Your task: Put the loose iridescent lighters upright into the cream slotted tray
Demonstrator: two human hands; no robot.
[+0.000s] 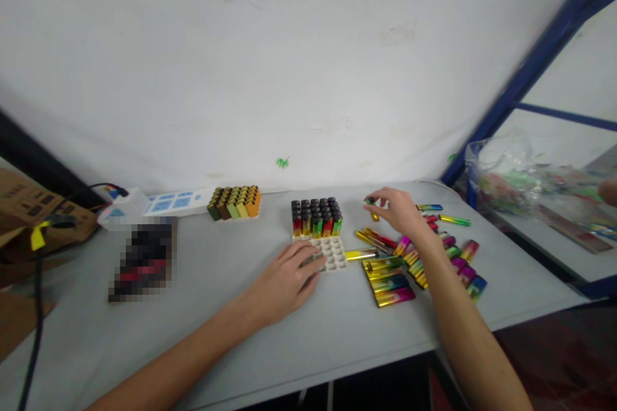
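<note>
A white tray (pixel 336 255) with round pockets lies on the table in front of me. Its far part carries rows of upright metallic lighters (pixel 317 218) with dark tops; the near pockets are bare. My left hand (pixel 294 273) lies over the tray's near left side, fingers curled onto it and gripping it. To the right, my right hand (pixel 395 209) is raised above the table, thumb and fingers pinching a small gold lighter (pixel 375 212) with a dark end. Below that hand and forearm spreads a pile of loose shiny lighters (pixel 389 282) in gold, red, pink, green and blue.
A second block of upright lighters (pixel 236 202), green to orange, stands at the back left. Beside it are a white power strip (pixel 176 201) and a blurred-out dark item (pixel 144 263). A cardboard box (pixel 43 205) is far left; a blue frame (pixel 511 96) and plastic bags (pixel 506 167) are right.
</note>
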